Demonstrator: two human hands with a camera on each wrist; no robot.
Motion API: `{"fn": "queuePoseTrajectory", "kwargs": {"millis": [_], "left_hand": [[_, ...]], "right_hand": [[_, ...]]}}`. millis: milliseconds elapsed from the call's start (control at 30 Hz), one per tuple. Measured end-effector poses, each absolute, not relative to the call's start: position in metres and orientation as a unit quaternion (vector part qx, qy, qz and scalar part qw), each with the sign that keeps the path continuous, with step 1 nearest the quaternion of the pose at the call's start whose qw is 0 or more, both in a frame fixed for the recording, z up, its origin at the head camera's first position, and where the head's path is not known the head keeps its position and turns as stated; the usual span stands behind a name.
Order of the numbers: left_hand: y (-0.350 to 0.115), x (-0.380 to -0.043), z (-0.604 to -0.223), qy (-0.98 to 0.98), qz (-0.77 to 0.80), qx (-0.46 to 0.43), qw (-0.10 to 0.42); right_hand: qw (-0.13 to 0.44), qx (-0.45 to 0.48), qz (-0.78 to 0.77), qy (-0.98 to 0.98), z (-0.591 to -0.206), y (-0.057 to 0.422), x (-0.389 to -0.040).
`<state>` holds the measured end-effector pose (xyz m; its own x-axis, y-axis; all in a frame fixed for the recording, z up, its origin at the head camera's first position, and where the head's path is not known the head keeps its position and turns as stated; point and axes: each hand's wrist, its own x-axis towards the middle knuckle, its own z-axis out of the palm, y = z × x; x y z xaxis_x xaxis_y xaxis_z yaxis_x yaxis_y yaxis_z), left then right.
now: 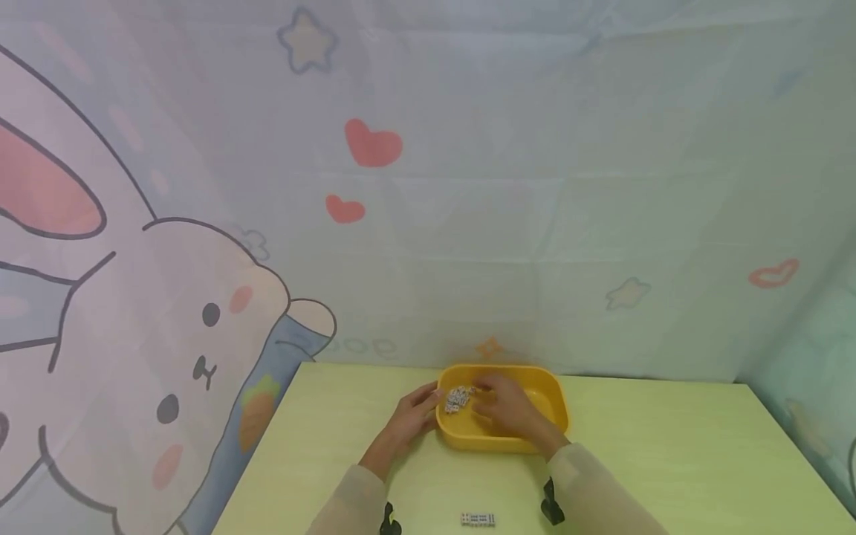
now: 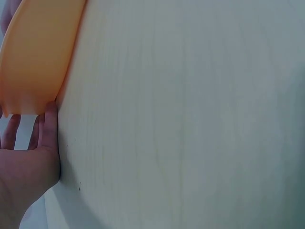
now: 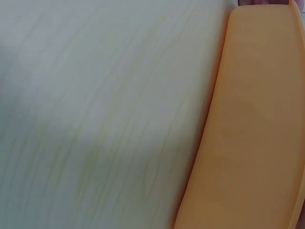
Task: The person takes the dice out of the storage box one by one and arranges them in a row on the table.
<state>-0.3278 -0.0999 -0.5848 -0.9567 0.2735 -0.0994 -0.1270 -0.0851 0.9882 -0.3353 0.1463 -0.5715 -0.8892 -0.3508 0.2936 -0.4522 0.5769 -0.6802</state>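
A yellow plastic basin (image 1: pixel 488 443) stands on the table, its side filling part of both wrist views. Inside, at its left end, lies a heap of small white dice-like pieces (image 1: pixel 458 400) with dark marks. My left hand (image 1: pixel 411 417) rests against the basin's left end; in the left wrist view its fingers (image 2: pixel 49 126) reach out fairly straight to touch the wall. My right hand (image 1: pixel 504 405) is inside the basin, fingers spread at the right side of the heap. Its fingertips are partly hidden, and no held piece can be made out.
A short row of white dotted pieces (image 1: pixel 478 519) lies on the pale table (image 1: pixel 669 446) near the front, between my forearms. Behind the table hangs a cloth (image 1: pixel 468 223) printed with a rabbit, hearts and stars, close to the basin's far side.
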Motion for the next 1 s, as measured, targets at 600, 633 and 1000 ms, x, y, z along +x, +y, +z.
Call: {"fn": "queuePoseTrajectory", "kwargs": {"millis": [600, 633, 1000], "left_hand": [[-0.098, -0.329, -0.586, 0.656, 0.74, 0.062, 0.135], [-0.099, -0.329, -0.586, 0.655, 0.74, 0.061, 0.136], [-0.103, -0.325, -0.586, 0.659, 0.738, 0.063, 0.131]], "right_hand": [[0.101, 0.242, 0.371, -0.891, -0.585, 0.139, -0.346], [0.104, 0.242, 0.365, -0.893, -0.587, 0.139, -0.347], [0.079, 0.193, 0.372, -0.904, -0.587, 0.133, -0.348]]}}
